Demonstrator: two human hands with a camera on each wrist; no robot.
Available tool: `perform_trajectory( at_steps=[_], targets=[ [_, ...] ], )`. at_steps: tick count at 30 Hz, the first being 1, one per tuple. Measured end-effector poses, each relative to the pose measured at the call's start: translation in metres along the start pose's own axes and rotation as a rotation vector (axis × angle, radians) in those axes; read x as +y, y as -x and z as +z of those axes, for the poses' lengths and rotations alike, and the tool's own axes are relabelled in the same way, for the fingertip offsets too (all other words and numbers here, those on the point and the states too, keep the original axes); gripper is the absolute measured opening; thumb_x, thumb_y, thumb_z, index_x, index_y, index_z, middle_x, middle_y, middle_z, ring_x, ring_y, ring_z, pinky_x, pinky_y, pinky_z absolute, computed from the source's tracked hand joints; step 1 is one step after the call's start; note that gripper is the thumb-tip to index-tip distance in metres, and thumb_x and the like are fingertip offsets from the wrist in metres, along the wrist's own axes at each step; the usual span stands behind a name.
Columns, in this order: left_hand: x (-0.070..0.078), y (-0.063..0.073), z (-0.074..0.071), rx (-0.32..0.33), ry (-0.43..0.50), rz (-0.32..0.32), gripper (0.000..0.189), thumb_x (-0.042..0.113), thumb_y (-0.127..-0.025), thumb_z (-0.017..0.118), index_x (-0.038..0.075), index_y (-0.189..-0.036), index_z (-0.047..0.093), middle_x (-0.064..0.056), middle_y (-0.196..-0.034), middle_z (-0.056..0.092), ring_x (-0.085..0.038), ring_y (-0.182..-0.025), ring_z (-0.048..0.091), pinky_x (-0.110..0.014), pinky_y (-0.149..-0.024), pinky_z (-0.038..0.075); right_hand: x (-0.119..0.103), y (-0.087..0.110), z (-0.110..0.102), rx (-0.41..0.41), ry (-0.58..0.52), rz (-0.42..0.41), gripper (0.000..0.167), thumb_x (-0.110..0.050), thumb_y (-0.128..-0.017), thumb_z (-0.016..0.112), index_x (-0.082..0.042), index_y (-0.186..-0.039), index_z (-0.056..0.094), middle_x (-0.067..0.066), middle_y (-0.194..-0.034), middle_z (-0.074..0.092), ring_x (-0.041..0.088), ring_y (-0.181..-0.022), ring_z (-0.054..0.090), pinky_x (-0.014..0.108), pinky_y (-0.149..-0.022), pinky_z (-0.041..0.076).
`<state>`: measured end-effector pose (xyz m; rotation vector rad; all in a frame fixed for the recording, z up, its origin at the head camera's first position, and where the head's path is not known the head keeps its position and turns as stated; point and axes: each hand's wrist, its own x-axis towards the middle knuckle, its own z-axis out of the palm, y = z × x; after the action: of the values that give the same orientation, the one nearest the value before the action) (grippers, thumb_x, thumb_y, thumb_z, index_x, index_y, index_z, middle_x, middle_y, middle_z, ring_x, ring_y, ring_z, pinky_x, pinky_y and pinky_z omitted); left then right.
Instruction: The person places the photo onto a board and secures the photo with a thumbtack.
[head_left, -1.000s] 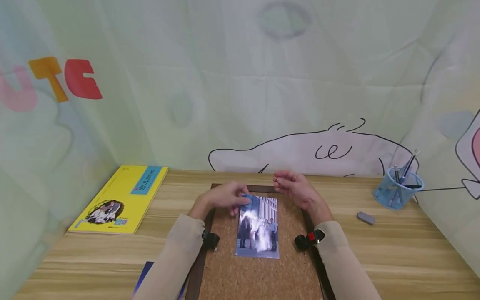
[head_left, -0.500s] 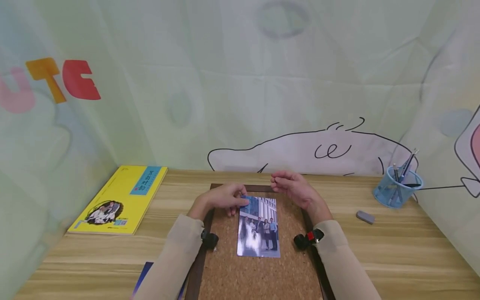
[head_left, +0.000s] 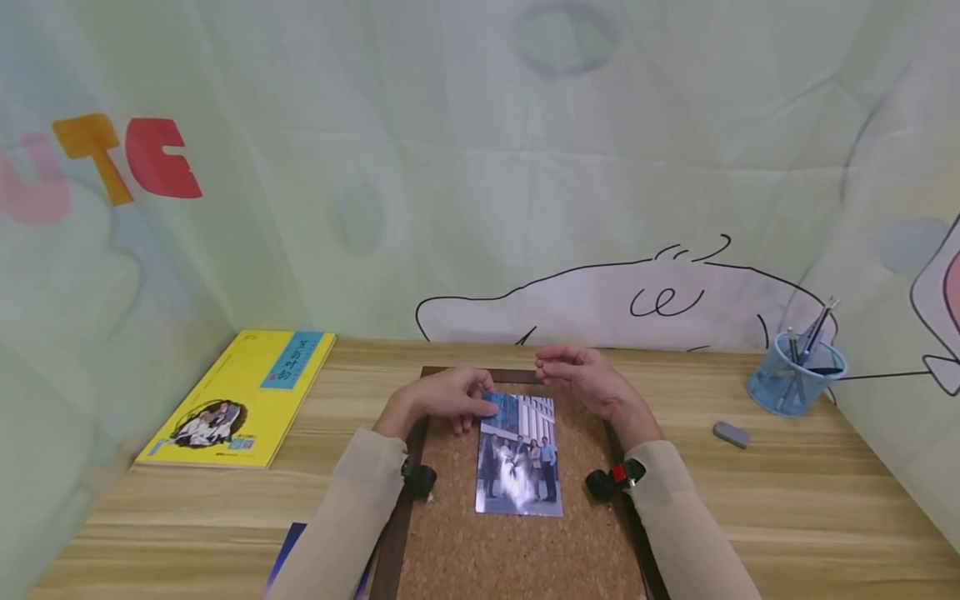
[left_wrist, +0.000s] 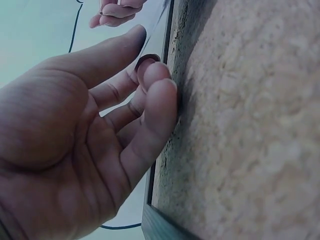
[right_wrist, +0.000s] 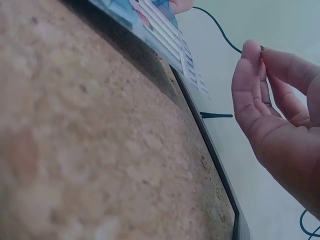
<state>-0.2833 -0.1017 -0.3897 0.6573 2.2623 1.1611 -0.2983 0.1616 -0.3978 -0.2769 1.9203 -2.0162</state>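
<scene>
A glossy photo print (head_left: 519, 467) of several people before a building is over a cork board (head_left: 517, 558) with a dark frame. My left hand (head_left: 450, 394) pinches its upper left corner between thumb and fingers. In the right wrist view, the photo's far part (right_wrist: 170, 47) stands off the cork. Above the board's far edge, to the right of the photo, is my right hand (head_left: 588, 382). Its thumb and forefinger pinch a tiny dark thumbtack-like piece (right_wrist: 262, 50), mostly hidden by the fingertips. The right hand does not touch the photo.
A yellow book (head_left: 236, 400) lies at the far left of the wooden table (head_left: 787, 517). On the right are a grey eraser (head_left: 731, 434) and a blue mesh pen cup (head_left: 787, 387) with pens. A dark blue item (head_left: 288, 542) shows partly beside the left forearm.
My right hand has moved slightly left, toward the photo. The photo's lower edge has shifted a little to the right and the glare on it has changed. My left hand keeps its hold.
</scene>
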Motion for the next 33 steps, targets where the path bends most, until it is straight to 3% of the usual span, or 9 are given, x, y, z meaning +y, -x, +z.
perform_trajectory(
  at_steps=[6, 13, 18, 21, 27, 33],
  targets=[
    [0.001, 0.000, 0.000, -0.011, 0.009, -0.007, 0.019, 0.012, -0.097, 0.067, 0.002, -0.106, 0.056, -0.007, -0.071, 0.060, -0.015, -0.052, 0.057, -0.026, -0.049, 0.051, 0.001, 0.001, 0.002, -0.028, 0.060, -0.024, 0.035, 0.000, -0.098, 0.059, 0.012, -0.130, 0.052, 0.024, -0.126, 0.059, 0.028, -0.110, 0.062, 0.036, -0.098, 0.049],
    [-0.001, -0.002, 0.001, -0.010, -0.007, -0.005, 0.017, 0.011, -0.096, 0.067, 0.002, -0.105, 0.056, -0.006, -0.068, 0.059, -0.014, -0.051, 0.057, -0.026, -0.049, 0.051, 0.005, 0.000, 0.002, -0.076, 0.072, -0.078, 0.037, -0.002, -0.094, 0.066, 0.012, -0.126, 0.055, 0.018, -0.118, 0.063, 0.018, -0.099, 0.063, 0.034, -0.093, 0.050],
    [-0.001, -0.004, 0.002, 0.006, -0.017, -0.021, 0.015, 0.009, -0.095, 0.068, 0.003, -0.101, 0.056, -0.005, -0.066, 0.058, -0.014, -0.050, 0.056, -0.026, -0.049, 0.052, 0.003, 0.001, 0.008, -0.064, 0.114, -0.043, 0.039, -0.002, -0.097, 0.061, 0.014, -0.130, 0.049, 0.025, -0.123, 0.057, 0.018, -0.100, 0.062, 0.037, -0.097, 0.047],
    [-0.001, -0.004, 0.003, 0.013, -0.030, -0.029, 0.015, 0.009, -0.095, 0.068, 0.003, -0.100, 0.056, -0.005, -0.065, 0.058, -0.013, -0.049, 0.056, -0.026, -0.049, 0.051, 0.002, 0.001, 0.011, -0.069, 0.140, -0.034, 0.038, -0.002, -0.098, 0.060, 0.014, -0.131, 0.049, 0.022, -0.120, 0.059, 0.020, -0.102, 0.061, 0.040, -0.100, 0.045],
    [-0.001, -0.004, 0.003, 0.020, -0.040, -0.039, 0.014, 0.009, -0.095, 0.068, 0.004, -0.099, 0.056, -0.005, -0.064, 0.058, -0.013, -0.049, 0.055, -0.025, -0.049, 0.051, 0.004, 0.001, 0.011, -0.046, 0.147, -0.027, 0.033, -0.003, -0.098, 0.060, 0.012, -0.127, 0.053, 0.015, -0.113, 0.062, 0.021, -0.098, 0.057, 0.036, -0.092, 0.044],
    [-0.001, -0.004, 0.004, 0.020, -0.044, -0.042, 0.013, 0.009, -0.096, 0.068, 0.004, -0.099, 0.056, -0.004, -0.065, 0.058, -0.013, -0.049, 0.055, -0.025, -0.049, 0.050, 0.005, -0.001, 0.012, -0.036, 0.147, -0.012, 0.033, -0.004, -0.099, 0.059, 0.012, -0.128, 0.053, 0.020, -0.117, 0.059, 0.022, -0.097, 0.055, 0.032, -0.088, 0.046]
  ],
)
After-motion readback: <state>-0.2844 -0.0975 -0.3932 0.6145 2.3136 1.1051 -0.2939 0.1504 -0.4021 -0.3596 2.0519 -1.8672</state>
